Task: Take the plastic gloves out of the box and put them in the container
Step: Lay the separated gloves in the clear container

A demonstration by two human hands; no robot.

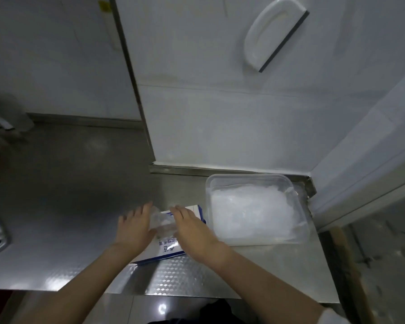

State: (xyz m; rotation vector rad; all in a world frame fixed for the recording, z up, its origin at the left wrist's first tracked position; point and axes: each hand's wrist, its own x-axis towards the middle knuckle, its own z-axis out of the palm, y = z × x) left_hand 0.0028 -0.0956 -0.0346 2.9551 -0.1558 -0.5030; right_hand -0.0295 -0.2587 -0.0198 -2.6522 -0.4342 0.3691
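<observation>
A clear wad of plastic gloves (pixel 164 223) sat between the two hands, above the one box (pixel 167 250), probably squeezed from both sides so it would lift out whole. The left hand (pixel 133 228) and right hand (pixel 193 232) pressed it with fingers stretched, not curled. One container (pixel 243 176), just right of the right hand on the bench (pixel 68 195), already held a white heap (pixel 250 211).
</observation>
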